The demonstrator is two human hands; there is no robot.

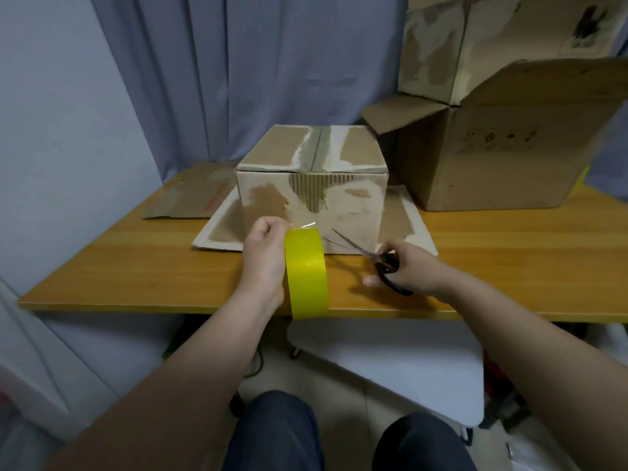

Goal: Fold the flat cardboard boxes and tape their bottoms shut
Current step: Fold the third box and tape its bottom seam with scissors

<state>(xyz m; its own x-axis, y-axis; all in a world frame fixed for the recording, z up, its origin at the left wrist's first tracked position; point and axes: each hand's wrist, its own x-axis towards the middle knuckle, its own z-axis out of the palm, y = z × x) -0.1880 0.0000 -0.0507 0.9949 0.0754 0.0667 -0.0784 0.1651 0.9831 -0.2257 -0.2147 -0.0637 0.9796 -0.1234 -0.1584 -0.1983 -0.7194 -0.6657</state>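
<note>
Before the folded box [312, 185], the left hand [265, 263] gripped the yellow tape roll [306, 273], the right hand [413, 271] held scissors [372, 255]; the cut likely needed taut tape, snipped near the box.

The folded box [312, 185] is matt brown cardboard, its skin torn rough in pale patches with bare corrugated ribs showing on the front. The tape roll [307, 273] is glossy yellow plastic film, and the scissors [370, 256] have shiny metal blades and black plastic handles. The table [136, 266] is smooth, varnished-looking wood
</note>
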